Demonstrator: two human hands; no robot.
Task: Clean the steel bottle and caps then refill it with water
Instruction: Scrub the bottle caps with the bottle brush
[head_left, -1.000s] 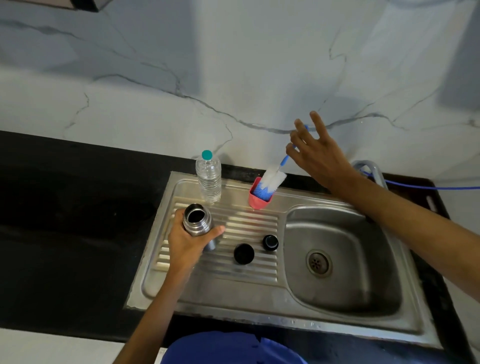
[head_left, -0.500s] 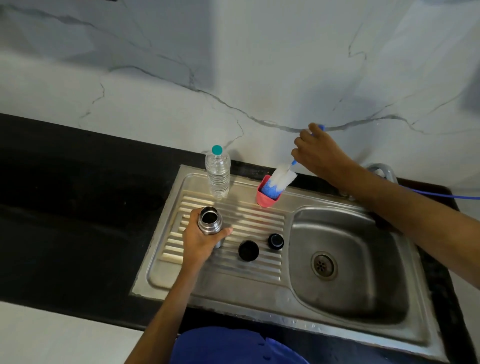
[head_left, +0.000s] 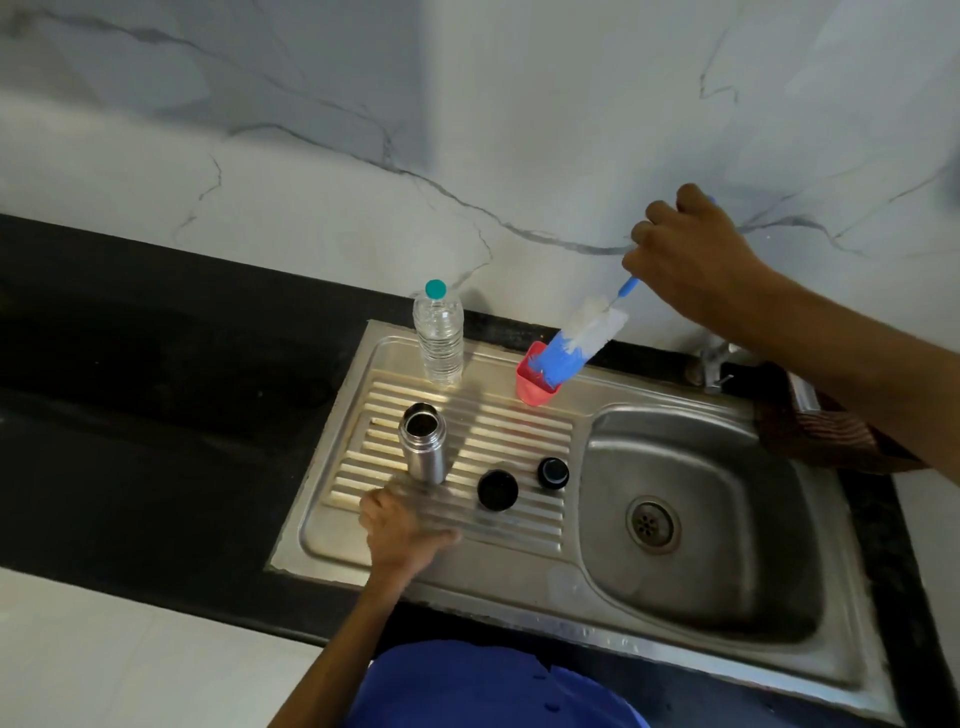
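Since a moment ago, the left hand (head_left: 402, 525) has let go of the steel bottle (head_left: 423, 442) and hovers blurred, its grip unclear. The right hand (head_left: 691, 260) clasps the brush (head_left: 576, 340), lifting it from the pink holder (head_left: 537, 384), likely for scrubbing.

Two bottles (head_left: 423, 441) (head_left: 439, 332) (one steel), two caps (head_left: 497, 489) (head_left: 553, 473), one brush (head_left: 576, 340).

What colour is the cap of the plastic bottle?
Teal green; the cap shows clearly in the head view, on the plastic bottle.

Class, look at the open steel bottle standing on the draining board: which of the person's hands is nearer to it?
Left. The left hand hovers blurred just in front of the open steel bottle, apparently not touching. The right hand is far off by the wall, gripping the blue-and-white bottle brush.
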